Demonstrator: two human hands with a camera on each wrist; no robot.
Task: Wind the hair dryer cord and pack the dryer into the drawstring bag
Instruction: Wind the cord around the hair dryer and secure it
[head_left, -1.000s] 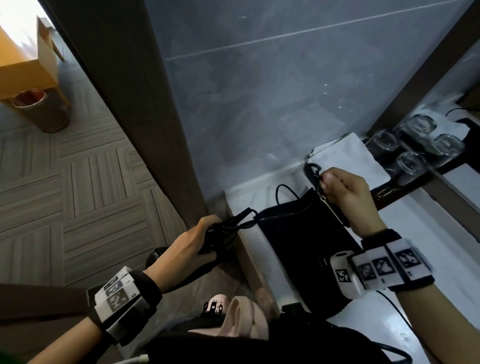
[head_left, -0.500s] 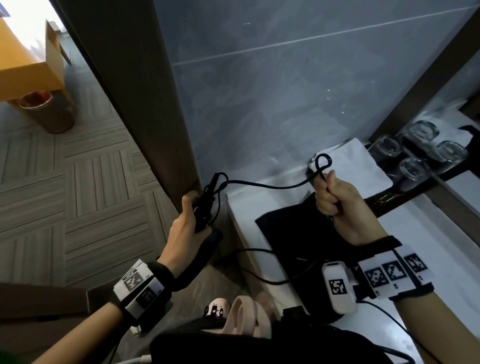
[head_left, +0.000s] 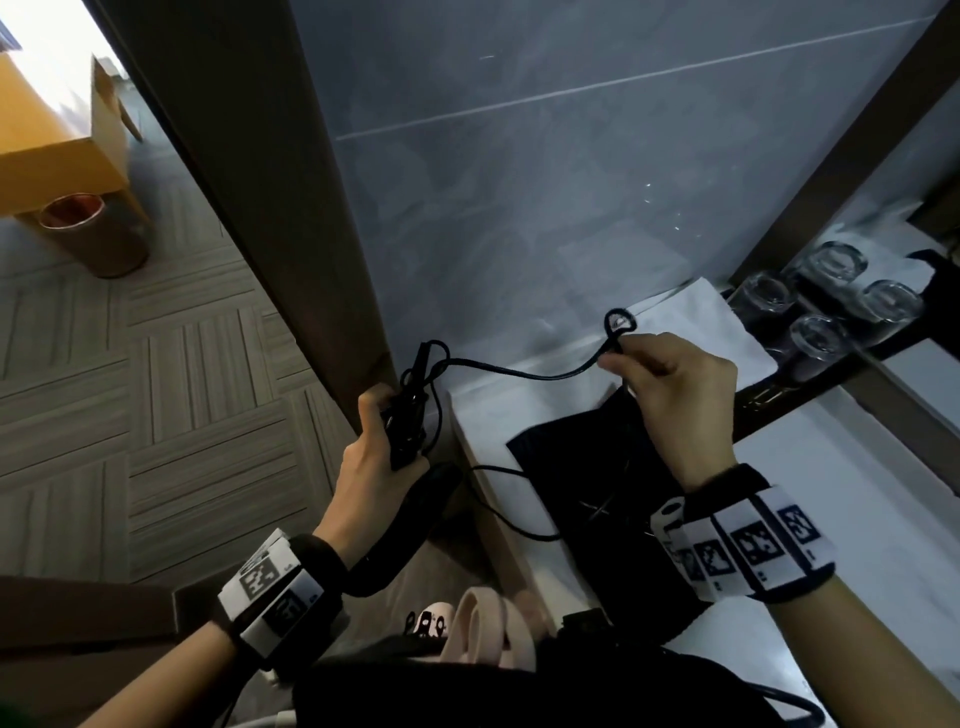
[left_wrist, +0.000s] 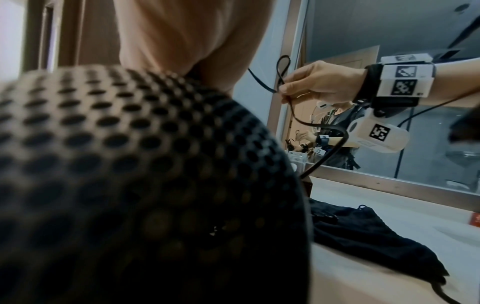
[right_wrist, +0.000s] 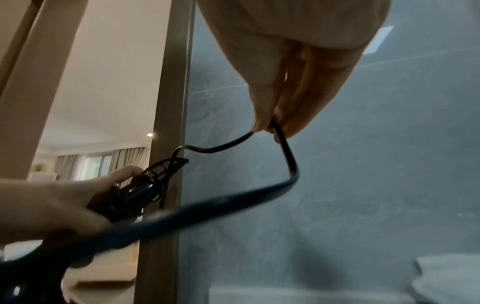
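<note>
Two hands at work — left hand gripping dryer and coiled cord, right hand pinching a loop.

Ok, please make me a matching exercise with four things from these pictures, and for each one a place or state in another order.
Things:
1. cord
2. drawstring bag
3. drinking glasses
4. hair dryer

Places or states:
A. lies flat on the white counter
B. held in the left hand
C. pinched in a loop by the right hand
D. stand at the mirror

Pairs: 1-C, 2-A, 3-D, 4-B
</note>
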